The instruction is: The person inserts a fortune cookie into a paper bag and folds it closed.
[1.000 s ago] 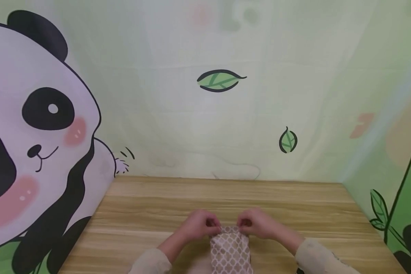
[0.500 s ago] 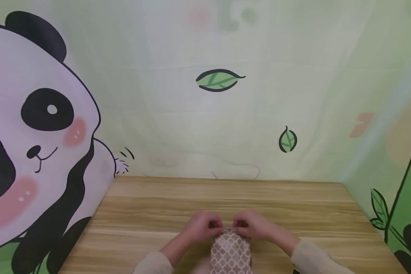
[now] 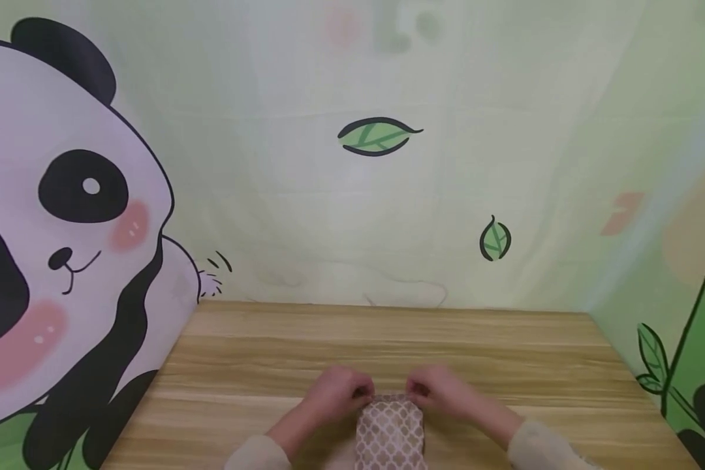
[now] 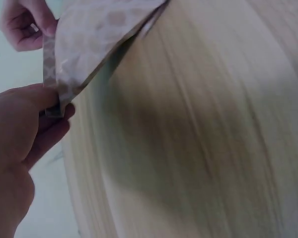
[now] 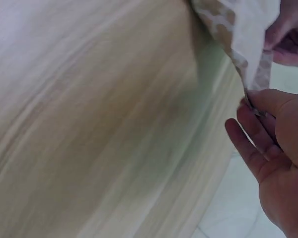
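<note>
A tan bag (image 3: 390, 434) with a white lattice pattern is held up over the near middle of the table in the head view. Its top edge is folded into a narrow strip. My left hand (image 3: 337, 393) pinches the strip's left corner between thumb and fingers; the left wrist view shows this hand (image 4: 20, 129) close up. At the opposite corner my right hand (image 3: 443, 393) pinches the strip too. In the right wrist view the right hand (image 5: 283, 144) has thumb and index finger on the corner, other fingers loosely bent. The bag's lower end is cut off by the head view's bottom edge.
The wood-grain table (image 3: 258, 346) spreads around the bag. Behind it hangs a pale green cloth backdrop (image 3: 294, 222) printed with a panda and leaves. Light sleeves (image 3: 540, 444) cover both forearms.
My hands came a little closer together along the bag's top edge, then moved apart again to its corners. The bag has shifted slightly left, and its top edge sits slightly lower.
</note>
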{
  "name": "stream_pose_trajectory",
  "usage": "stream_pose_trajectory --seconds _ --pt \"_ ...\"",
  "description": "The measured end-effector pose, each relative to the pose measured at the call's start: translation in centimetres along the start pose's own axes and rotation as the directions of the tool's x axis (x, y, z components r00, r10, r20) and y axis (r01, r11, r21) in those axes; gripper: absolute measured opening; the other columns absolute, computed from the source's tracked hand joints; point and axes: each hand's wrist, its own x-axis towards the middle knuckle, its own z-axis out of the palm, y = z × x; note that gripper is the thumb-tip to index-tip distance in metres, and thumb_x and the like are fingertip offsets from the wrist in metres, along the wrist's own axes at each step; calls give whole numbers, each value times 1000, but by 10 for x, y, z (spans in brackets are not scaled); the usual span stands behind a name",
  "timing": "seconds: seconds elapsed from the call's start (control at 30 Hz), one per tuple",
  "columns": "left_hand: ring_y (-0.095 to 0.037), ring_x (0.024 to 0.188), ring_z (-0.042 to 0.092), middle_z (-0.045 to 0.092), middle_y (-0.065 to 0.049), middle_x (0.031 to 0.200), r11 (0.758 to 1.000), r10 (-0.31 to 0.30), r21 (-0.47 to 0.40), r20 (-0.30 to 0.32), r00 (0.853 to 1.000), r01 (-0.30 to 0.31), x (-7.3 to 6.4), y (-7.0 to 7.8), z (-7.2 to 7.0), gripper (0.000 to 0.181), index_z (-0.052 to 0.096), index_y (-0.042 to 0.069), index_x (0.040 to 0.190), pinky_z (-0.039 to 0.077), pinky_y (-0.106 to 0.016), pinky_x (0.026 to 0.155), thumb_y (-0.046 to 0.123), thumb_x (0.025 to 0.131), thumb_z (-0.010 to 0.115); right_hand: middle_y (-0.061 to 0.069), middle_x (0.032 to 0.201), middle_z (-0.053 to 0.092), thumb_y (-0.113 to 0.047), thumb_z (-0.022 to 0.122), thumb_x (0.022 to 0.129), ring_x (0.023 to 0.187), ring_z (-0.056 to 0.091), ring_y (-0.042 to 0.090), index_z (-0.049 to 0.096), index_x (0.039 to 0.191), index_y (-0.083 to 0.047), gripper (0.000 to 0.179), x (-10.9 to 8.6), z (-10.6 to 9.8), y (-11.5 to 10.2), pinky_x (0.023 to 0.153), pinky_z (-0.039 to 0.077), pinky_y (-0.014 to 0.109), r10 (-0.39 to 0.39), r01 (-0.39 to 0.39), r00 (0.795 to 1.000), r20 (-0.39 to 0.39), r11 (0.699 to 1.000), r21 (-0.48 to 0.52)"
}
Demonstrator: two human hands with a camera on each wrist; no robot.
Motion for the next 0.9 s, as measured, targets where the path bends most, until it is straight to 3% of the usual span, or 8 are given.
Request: stream_pose_trajectory --seconds 0.07,0.17,0.27,0.3,0.4,0.5,0.67,0.9 --pt "-1 71 64 75 11 83 986 79 147 -22 997 -75 0 1 2 10 76 20 86 53 -18 67 12 90 82 -4 81 70 2 80 84 74 62 2 71 87 -10 16 -1 5 1 66 55 17 -69 64 997 -42 992 -107" --pt "-5 65 62 73 10 81 937 165 318 -43 985 -144 0 2 6 14 72 19 85 50 -19 59 11 87 83 -4 83 69 2 83 83 74 63 6 69 89 -12 20 -3 12 2 67 55 18 -151 122 984 -97 960 -253" --pt "-7 64 61 71 9 82 887 192 431 -21 981 -164 -1 3 9 16 70 18 88 50 -19 56 9 86 82 -3 86 69 1 85 83 76 65 9 69 91 -12 22 -5 17 3 68 56 19 -177 131 977 -122 941 -311" --pt "-7 65 62 72 8 82 890 180 430 -16 984 -156 -1 4 9 15 70 18 89 51 -19 57 10 87 82 -3 86 69 1 84 83 76 65 9 69 92 -12 22 -5 18 4 68 57 20 -172 127 977 -122 941 -312" --pt "-8 72 66 74 8 85 950 63 308 -6 998 -58 0 1 7 11 73 18 90 55 -21 65 10 90 81 -2 88 70 0 82 86 79 66 10 70 93 -12 18 -5 17 5 71 59 23 -101 74 991 -93 963 -259" --pt "-8 77 68 76 7 85 994 -69 83 -25 997 71 1 -4 4 9 76 18 88 59 -25 73 12 91 82 -1 88 72 -1 79 90 81 66 9 73 95 -10 12 -6 15 8 73 60 26 17 -23 999 -46 990 -138" --pt "-5 77 67 76 5 84 982 -150 -117 -14 989 147 3 -15 2 8 78 15 88 60 -27 76 9 90 84 1 88 75 -1 78 92 80 67 8 75 96 -6 7 -6 9 14 73 61 28 131 -131 991 7 991 0" --pt "-6 77 68 76 3 84 929 -245 -278 30 969 243 5 -21 1 5 78 9 91 59 -27 75 8 90 83 1 90 76 -7 78 94 82 70 8 76 100 -3 7 -10 0 19 76 62 29 265 -274 961 76 950 149"
